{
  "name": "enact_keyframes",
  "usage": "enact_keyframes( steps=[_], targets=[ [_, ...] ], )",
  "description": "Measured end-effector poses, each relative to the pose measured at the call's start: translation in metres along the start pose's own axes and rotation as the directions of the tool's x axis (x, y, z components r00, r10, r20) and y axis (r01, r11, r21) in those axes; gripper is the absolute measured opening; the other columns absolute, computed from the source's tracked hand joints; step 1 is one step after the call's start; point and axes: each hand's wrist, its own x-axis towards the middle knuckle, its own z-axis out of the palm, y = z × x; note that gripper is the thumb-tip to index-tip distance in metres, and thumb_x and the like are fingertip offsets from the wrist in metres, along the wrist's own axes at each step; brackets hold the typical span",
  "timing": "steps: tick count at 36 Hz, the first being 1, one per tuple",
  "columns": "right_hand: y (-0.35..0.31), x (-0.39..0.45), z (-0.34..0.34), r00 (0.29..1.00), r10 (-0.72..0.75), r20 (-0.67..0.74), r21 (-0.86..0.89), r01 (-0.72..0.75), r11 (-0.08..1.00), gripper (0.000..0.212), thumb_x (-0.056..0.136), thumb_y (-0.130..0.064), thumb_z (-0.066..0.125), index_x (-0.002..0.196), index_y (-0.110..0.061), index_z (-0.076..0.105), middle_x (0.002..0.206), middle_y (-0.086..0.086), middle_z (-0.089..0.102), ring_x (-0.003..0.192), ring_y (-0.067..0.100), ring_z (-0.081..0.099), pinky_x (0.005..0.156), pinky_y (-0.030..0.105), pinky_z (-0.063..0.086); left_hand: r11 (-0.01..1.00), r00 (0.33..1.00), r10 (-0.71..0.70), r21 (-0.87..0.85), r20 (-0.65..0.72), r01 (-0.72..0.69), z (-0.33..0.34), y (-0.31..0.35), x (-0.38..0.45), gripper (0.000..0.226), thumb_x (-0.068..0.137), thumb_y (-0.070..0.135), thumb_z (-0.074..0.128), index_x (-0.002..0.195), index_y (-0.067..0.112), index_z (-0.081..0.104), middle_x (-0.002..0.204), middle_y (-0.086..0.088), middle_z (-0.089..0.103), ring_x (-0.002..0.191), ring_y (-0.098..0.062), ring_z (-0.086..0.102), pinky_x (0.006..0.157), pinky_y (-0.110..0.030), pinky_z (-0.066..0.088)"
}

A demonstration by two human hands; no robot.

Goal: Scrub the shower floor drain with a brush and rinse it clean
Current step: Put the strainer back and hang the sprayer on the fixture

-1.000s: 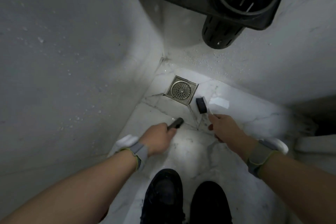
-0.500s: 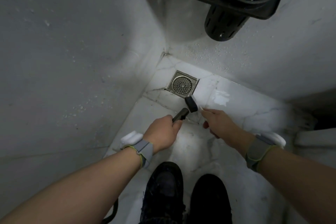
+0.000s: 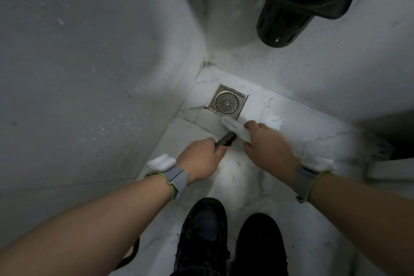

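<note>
My right hand (image 3: 266, 148) grips the white brush (image 3: 235, 129) just below the drain (image 3: 226, 102), mid-frame by the wall corner. My left hand (image 3: 201, 160) grips a dark nozzle (image 3: 226, 140). Marble floor (image 3: 291, 119) lies open rightward.

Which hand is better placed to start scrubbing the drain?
Right. The right hand holds the white brush, whose tip lies just short of the drain. The left hand grips a dark nozzle-like tool farther back, which looks suited to rinsing.
</note>
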Motion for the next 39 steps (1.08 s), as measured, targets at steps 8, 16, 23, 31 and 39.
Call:
enact_keyframes(
  steps=[8, 16, 23, 31, 39],
  targets=[
    [-0.007, 0.026, 0.003, 0.997, 0.04, 0.065, 0.018, -0.042, 0.999, 0.035, 0.089, -0.036, 0.058, 0.114, -0.013, 0.047, 0.089, 0.008, 0.066, 0.074, 0.028, 0.063, 0.059, 0.033, 0.048, 0.994, 1.0, 0.03, -0.106, 0.007, -0.029, 0.001, 0.009, 0.005, 0.042, 0.099, 0.052, 0.042, 0.079, 0.016, 0.05, 0.077, -0.006, 0.06, 0.07, -0.026, 0.059, 0.06, -0.036, 0.042],
    [-0.007, 0.05, 0.004, 0.96, 0.202, 0.196, 0.284, -0.253, 0.925, 0.033, 0.087, -0.039, 0.062, 0.104, -0.012, 0.058, 0.091, 0.005, 0.063, 0.078, 0.023, 0.059, 0.064, 0.03, 0.046, 0.992, 0.994, -0.096, -0.085, -0.045, 0.092, -0.015, -0.004, 0.037, 0.046, 0.1, 0.052, 0.037, 0.09, 0.011, 0.056, 0.096, -0.017, 0.066, 0.088, -0.036, 0.062, 0.068, -0.036, 0.044],
    [-0.004, 0.072, -0.006, 0.895, 0.36, 0.263, 0.506, -0.446, 0.739, 0.032, 0.089, -0.036, 0.053, 0.07, -0.01, 0.058, 0.06, 0.003, 0.054, 0.056, 0.021, 0.052, 0.051, 0.024, 0.036, 0.988, 0.987, -0.151, 0.007, -0.062, 0.152, -0.028, -0.014, 0.055, 0.048, 0.104, 0.047, 0.035, 0.104, 0.005, 0.059, 0.105, -0.016, 0.065, 0.088, -0.031, 0.059, 0.07, -0.033, 0.042],
    [-0.004, 0.08, -0.002, 0.889, 0.374, 0.263, 0.426, -0.455, 0.782, 0.03, 0.09, -0.035, 0.05, 0.087, -0.008, 0.064, 0.079, 0.007, 0.065, 0.073, 0.025, 0.06, 0.062, 0.027, 0.044, 0.968, 0.973, -0.229, -0.105, -0.015, 0.226, -0.037, -0.013, 0.059, 0.043, 0.104, 0.042, 0.036, 0.085, 0.009, 0.055, 0.095, -0.017, 0.066, 0.08, -0.033, 0.062, 0.062, -0.028, 0.041],
    [-0.004, 0.074, -0.001, 0.895, 0.38, 0.233, 0.371, -0.443, 0.816, 0.034, 0.092, -0.041, 0.046, 0.089, -0.011, 0.063, 0.081, 0.006, 0.066, 0.072, 0.023, 0.061, 0.06, 0.029, 0.043, 0.962, 0.967, -0.251, -0.102, 0.036, 0.253, -0.046, -0.016, 0.045, 0.046, 0.104, 0.045, 0.035, 0.088, 0.009, 0.058, 0.075, -0.007, 0.057, 0.067, -0.026, 0.056, 0.052, -0.027, 0.039]
  ],
)
